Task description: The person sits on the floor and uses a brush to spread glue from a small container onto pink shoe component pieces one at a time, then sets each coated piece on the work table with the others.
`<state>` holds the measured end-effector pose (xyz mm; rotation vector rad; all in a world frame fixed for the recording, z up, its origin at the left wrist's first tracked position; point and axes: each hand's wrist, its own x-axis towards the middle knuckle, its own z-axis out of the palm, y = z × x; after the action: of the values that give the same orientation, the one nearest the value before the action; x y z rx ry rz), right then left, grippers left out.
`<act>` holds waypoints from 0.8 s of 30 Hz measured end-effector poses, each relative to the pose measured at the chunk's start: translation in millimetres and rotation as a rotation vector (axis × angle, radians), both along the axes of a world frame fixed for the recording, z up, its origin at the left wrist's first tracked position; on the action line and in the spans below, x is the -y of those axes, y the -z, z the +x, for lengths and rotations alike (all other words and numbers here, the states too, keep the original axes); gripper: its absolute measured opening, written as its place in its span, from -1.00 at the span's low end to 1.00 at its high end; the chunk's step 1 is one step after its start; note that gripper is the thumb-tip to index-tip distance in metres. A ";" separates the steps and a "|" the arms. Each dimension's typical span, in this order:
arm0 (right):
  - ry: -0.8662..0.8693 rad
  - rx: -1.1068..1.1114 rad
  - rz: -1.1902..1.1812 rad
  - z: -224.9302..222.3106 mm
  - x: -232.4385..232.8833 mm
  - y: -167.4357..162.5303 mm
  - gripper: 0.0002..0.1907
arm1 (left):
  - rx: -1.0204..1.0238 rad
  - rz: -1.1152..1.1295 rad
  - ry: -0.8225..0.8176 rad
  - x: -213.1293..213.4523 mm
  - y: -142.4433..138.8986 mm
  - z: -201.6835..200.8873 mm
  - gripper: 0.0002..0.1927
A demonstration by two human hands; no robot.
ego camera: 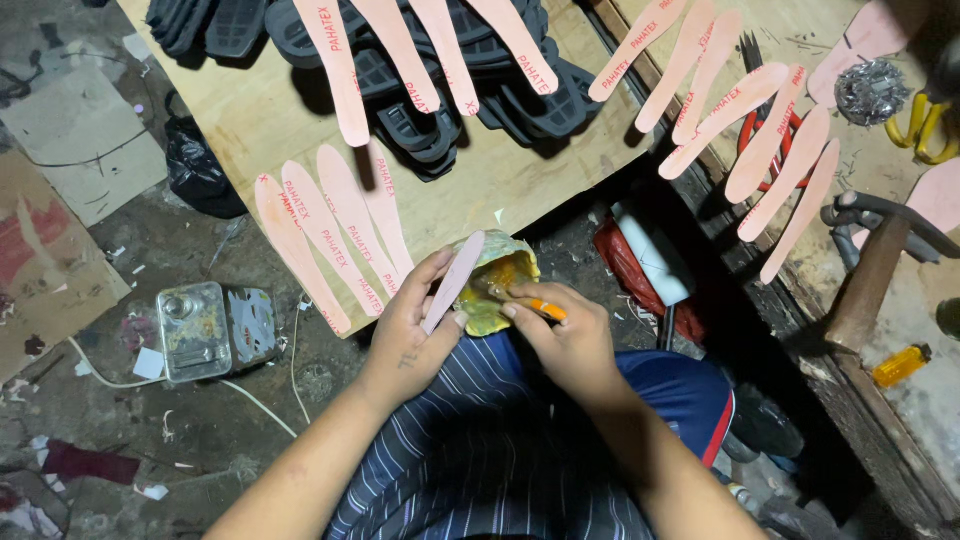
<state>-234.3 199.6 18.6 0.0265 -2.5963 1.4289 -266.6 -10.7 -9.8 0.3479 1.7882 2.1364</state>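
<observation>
Left hand point(408, 335): pinching one pink insole strip point(453, 282) at centre frame.
Right hand point(562, 338): gripping an orange-handled brush point(545, 310), dipping into the yellow glue tin point(492, 280).
Progress: many pink strips point(330, 232) are lying spread across the wooden board point(250, 120) above; whether they are glued, I cannot tell.
Upper centre: black soles point(470, 90) are sitting piled.

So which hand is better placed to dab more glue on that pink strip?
The right hand, probably: it holds the orange-handled brush at the glue pot, while the left hand holds the pink strip.
</observation>
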 end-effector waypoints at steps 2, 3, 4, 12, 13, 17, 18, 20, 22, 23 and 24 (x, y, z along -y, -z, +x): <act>-0.016 -0.004 -0.019 3.2 -3.2 3.1 -0.76 | 0.039 -0.009 -0.009 -0.7 0.9 2.4 -0.26; -0.035 -0.020 -0.012 4.5 -3.7 4.7 -0.76 | 0.037 -0.008 -0.005 -1.4 1.7 3.8 -0.26; -0.054 -0.036 -0.006 5.5 -3.4 6.4 -0.76 | 0.035 -0.008 -0.002 -1.9 2.4 5.3 -0.27; 0.186 0.484 -0.652 4.8 -0.1 13.3 -0.68 | 0.011 -0.099 0.024 -7.1 2.9 19.9 -0.27; 0.209 0.495 -0.693 4.8 -3.9 12.0 -0.67 | 0.009 -0.114 0.019 -6.6 3.9 20.4 -0.27; 0.409 0.392 -0.729 12.6 -24.5 3.1 -0.72 | -0.048 -0.023 -0.055 -0.2 12.2 16.6 -0.29; 0.414 0.315 -0.757 12.7 -29.0 2.1 -0.73 | -0.049 -0.006 -0.072 2.4 15.3 13.6 -0.29; 0.383 0.220 -0.852 14.1 -33.0 1.5 -0.75 | -0.051 0.030 -0.106 6.2 19.5 8.0 -0.27; 0.311 0.181 -0.988 15.1 -32.5 2.2 -0.76 | -0.140 -0.012 -0.175 3.7 22.2 0.4 -0.26; 0.276 0.180 -1.068 15.1 -31.0 2.8 -0.75 | -0.185 -0.033 -0.209 2.1 21.9 -2.4 -0.26; 0.238 0.177 -1.147 16.0 -28.9 3.0 -0.75 | -0.252 -0.148 -0.256 2.6 19.9 -4.4 -0.29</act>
<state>-218.3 228.5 15.6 -0.5412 -1.4316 2.6063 -270.9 -13.4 -29.7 0.3831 2.2264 2.1897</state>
